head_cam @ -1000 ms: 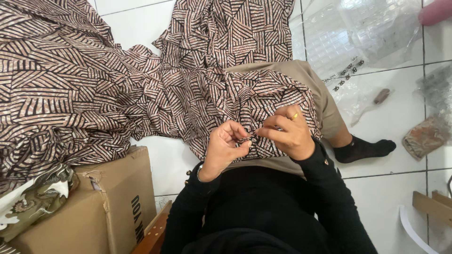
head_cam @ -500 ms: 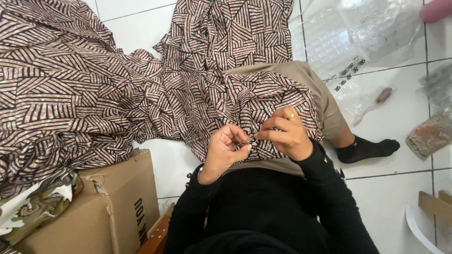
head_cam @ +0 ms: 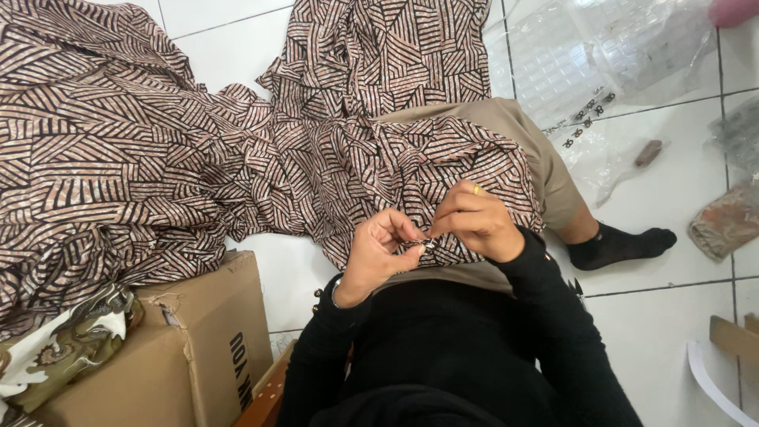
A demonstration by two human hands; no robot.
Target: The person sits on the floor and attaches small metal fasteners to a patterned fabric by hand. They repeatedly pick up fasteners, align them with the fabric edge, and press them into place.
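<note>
White tiled floor (head_cam: 672, 237) spreads under me where I sit, and nearly everything lies straight on it. Far left, a floral cloth (head_cam: 55, 352) in olive and cream hangs over the corner of a brown cardboard box (head_cam: 190, 348), which stands just beside my left arm. Above the box, the patterned fabric (head_cam: 118, 158), brown with black and cream stripes in crossing blocks, lies heaped across the floor and runs rightward in one long piece until it drapes over my lap and my bent knee in tan trousers (head_cam: 545, 158).

My left hand (head_cam: 379, 253) is curled narrow, thumb and fingertips pinched on the near edge of the fabric at my lap, with something small and dark caught at the pinch that I cannot make out. Right against it, my right hand (head_cam: 474, 221), with a gold ring on one finger, is closed on the same edge, knuckles up, fingers tucked under so I cannot see their tips. Both black sleeves meet at my chest below.

Further right, my foot in a black sock (head_cam: 624, 243) rests on the tiles. Beyond my knee lie crumpled clear plastic bags (head_cam: 601, 55), with small dark fasteners (head_cam: 589, 119) scattered on one, and a brownish packet (head_cam: 727, 221) sits near the right edge.
</note>
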